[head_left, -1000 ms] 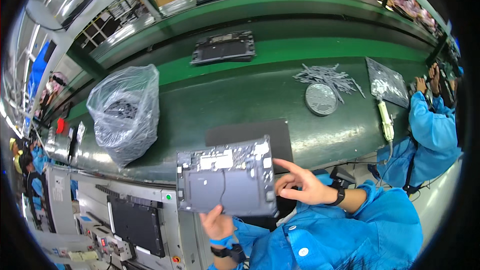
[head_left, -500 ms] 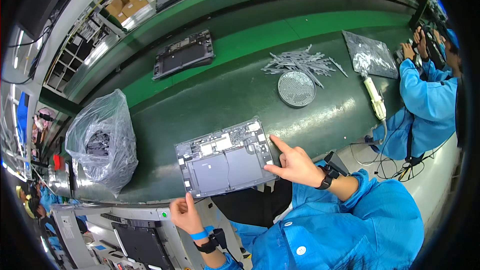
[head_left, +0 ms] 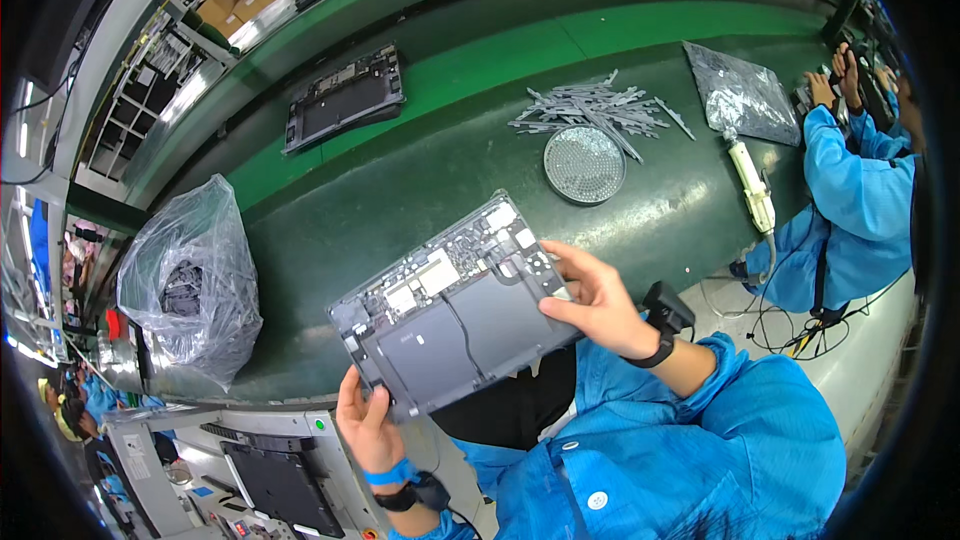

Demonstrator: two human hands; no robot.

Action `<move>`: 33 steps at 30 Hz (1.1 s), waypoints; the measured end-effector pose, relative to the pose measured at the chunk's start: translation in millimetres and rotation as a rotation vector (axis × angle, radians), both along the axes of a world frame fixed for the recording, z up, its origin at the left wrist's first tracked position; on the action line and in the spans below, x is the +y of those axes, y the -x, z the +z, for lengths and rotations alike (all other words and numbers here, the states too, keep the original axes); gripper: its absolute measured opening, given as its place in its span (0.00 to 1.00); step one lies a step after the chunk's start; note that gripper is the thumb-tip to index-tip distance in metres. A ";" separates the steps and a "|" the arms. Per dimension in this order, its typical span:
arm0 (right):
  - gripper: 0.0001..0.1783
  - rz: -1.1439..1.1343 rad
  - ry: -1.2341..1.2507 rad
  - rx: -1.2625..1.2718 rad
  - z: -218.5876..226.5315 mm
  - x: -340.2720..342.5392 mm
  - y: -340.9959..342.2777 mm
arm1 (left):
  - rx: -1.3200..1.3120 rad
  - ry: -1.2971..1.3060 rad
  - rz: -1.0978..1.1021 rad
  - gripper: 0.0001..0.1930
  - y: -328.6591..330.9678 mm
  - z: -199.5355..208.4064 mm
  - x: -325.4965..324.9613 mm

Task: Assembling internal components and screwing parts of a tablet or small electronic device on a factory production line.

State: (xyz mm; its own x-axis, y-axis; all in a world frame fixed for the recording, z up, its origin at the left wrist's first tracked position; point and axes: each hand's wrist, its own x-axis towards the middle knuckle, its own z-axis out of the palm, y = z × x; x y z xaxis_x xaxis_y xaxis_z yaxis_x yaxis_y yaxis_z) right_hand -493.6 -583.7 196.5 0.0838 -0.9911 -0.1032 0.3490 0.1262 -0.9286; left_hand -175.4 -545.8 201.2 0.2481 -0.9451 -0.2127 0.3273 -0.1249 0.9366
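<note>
An opened laptop base (head_left: 455, 325), with its circuit board and flat dark battery cells showing, is tilted up off the green workbench. My left hand (head_left: 368, 425) grips its near left corner, the thumb on top. At the right edge my right hand (head_left: 598, 302) closes round the side, thumb above and fingers partly hidden beneath. Past the laptop lie a round dish of small parts (head_left: 585, 165) and a loose pile of thin grey strips (head_left: 598, 108).
Left on the bench sits a clear plastic bag (head_left: 190, 285) of dark parts. A second laptop base (head_left: 345, 97) lies on the green strip behind. An electric screwdriver (head_left: 750, 185) and a grey plastic pouch (head_left: 742, 92) are at right, near a co-worker's blue sleeve (head_left: 850, 170).
Both hands have taken hold of the laptop base and lifted it, its right side raised and turned. Before, it lay on the bench with my fingers at its edges.
</note>
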 end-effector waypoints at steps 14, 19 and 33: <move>0.51 0.635 0.131 0.006 111.5 -93.1 45.7 | 0.340 0.094 0.045 0.53 47.7 116.3 3.5; 0.47 0.736 0.147 -0.045 124.0 -101.4 43.7 | 0.356 0.099 0.104 0.53 44.5 116.4 11.0; 0.48 0.757 0.117 -0.041 122.9 -95.9 60.0 | 0.288 0.073 0.013 0.52 50.3 121.0 21.3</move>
